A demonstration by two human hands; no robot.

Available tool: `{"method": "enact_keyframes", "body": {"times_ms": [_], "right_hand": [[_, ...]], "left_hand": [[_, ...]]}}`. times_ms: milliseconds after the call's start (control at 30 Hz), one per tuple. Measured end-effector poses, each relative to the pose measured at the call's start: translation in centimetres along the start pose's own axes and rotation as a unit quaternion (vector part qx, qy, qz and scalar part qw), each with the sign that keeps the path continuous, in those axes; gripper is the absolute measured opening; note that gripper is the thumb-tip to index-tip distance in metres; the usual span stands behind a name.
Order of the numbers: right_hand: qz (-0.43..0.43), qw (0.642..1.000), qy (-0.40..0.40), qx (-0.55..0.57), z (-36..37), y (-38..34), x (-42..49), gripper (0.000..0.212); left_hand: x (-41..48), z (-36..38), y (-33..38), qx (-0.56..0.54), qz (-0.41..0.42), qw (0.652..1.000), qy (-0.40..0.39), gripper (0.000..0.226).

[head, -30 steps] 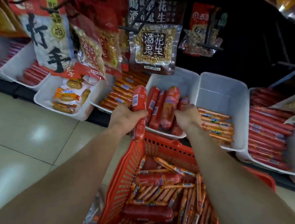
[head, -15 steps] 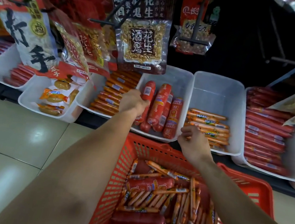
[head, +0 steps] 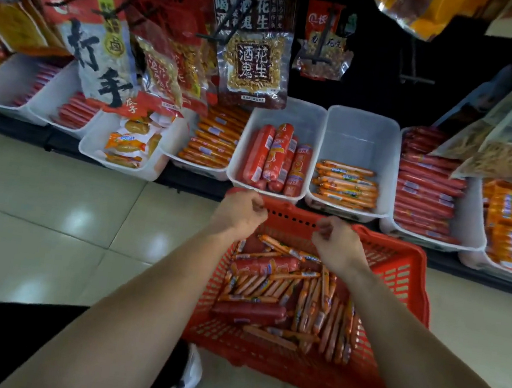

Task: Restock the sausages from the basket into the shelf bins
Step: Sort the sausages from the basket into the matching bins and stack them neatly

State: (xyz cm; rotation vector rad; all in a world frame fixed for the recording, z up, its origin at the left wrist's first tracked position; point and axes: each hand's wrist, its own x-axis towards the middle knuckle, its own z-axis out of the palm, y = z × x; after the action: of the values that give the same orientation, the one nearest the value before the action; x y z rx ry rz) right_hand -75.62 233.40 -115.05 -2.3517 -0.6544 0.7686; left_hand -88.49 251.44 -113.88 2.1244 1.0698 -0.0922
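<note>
both left hand and right hand now empty, back over basket

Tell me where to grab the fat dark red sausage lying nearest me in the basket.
Grip the fat sausage round its middle, from above: it lies crosswise on top, its left end close to the basket wall.

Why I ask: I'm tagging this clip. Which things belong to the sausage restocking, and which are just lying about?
Part of the job: red basket, the thick red sausages and thin orange sausages in it, the red-sausage bin, the orange-sausage bin, left hand, right hand.
Just lying about: hanging peanut packs, orange snack packets, tiled floor.
</note>
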Motion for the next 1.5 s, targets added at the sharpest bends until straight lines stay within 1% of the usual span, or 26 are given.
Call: {"method": "enact_keyframes", "body": {"times_ms": [100,267,367,400,533,633,667,733,800,867,900,967,1033,1167,1233,1333,1400,1500], "right_hand": [[0.018,0.998,-0.027,-0.051,0.7,3.4,-2.0,0.027],[0.056,0.984,-0.091,-0.140,2.8,9.2,-3.4,0.039],[0.071,0.973,-0.136,-0.173,5.1,11.5,-3.6,0.044],[0.075,0.970,-0.148,-0.179,6.0,12.1,-3.5,0.044],[0.073,0.961,-0.187,-0.191,9.4,13.7,-3.0,0.048],[0.067,0.952,-0.201,-0.222,10.7,14.3,-2.3,0.054],[0.068,0.952,-0.189,-0.229,11.0,14.5,-2.2,0.055],[0.071,0.957,-0.135,-0.246,11.3,14.7,-1.9,0.058],[0.094,0.962,-0.086,-0.240,11.5,14.8,-1.7,0.067],[0.140,0.964,-0.090,-0.206,11.8,15.2,-1.3,0.085],[0.170,0.962,-0.104,-0.186,12.0,15.6,-1.1,0.095],[0.215,0.955,-0.122,-0.165,12.2,16.1,-0.7,0.109],[0.237,0.952,-0.114,-0.154,12.6,16.2,-0.1,0.117],[0.286,0.940,-0.103,-0.155,13.9,15.3,1.2,0.135],[0.291,0.940,-0.088,-0.158,14.7,15.0,1.5,0.137],[0.254,0.954,-0.050,-0.149,15.5,15.6,1.2,0.125],[0.240,0.960,-0.040,-0.138,15.5,16.2,1.2,0.122],[0.258,0.960,-0.037,-0.103,15.1,16.5,1.6,0.122]], "left_hand": [[-3.3,3.4,-1.7,0.057,-0.002,0.996,-0.063,0.025],[-6.1,8.5,-4.4,0.116,-0.024,0.984,-0.136,0.036],[-6.1,11.4,-6.2,0.155,-0.045,0.969,-0.189,0.058],[-5.9,12.2,-6.9,0.168,-0.047,0.964,-0.202,0.062],[-5.1,14.3,-8.8,0.185,-0.032,0.950,-0.249,0.083],[-4.7,15.3,-10.2,0.222,-0.030,0.935,-0.274,0.072],[-4.6,15.5,-10.5,0.225,-0.030,0.935,-0.273,0.069],[-4.1,15.8,-10.6,0.220,-0.028,0.939,-0.262,0.067],[-3.6,16.2,-10.5,0.200,-0.029,0.947,-0.250,0.078],[-3.2,16.7,-10.2,0.180,-0.031,0.952,-0.245,0.100],[-3.1,17.1,-10.1,0.182,-0.027,0.953,-0.242,0.106],[-2.9,17.8,-10.1,0.195,-0.019,0.951,-0.239,0.100],[-2.8,18.4,-10.0,0.205,-0.020,0.949,-0.238,0.094],[-2.6,19.2,-10.0,0.197,-0.044,0.954,-0.221,0.103],[-2.4,19.5,-10.1,0.187,-0.055,0.957,-0.214,0.105],[-2.3,20.2,-10.4,0.179,-0.047,0.964,-0.188,0.104],[-2.1,20.6,-10.8,0.177,-0.043,0.968,-0.173,0.099],[-1.9,20.9,-10.8,0.172,-0.038,0.971,-0.160,0.095]]}}
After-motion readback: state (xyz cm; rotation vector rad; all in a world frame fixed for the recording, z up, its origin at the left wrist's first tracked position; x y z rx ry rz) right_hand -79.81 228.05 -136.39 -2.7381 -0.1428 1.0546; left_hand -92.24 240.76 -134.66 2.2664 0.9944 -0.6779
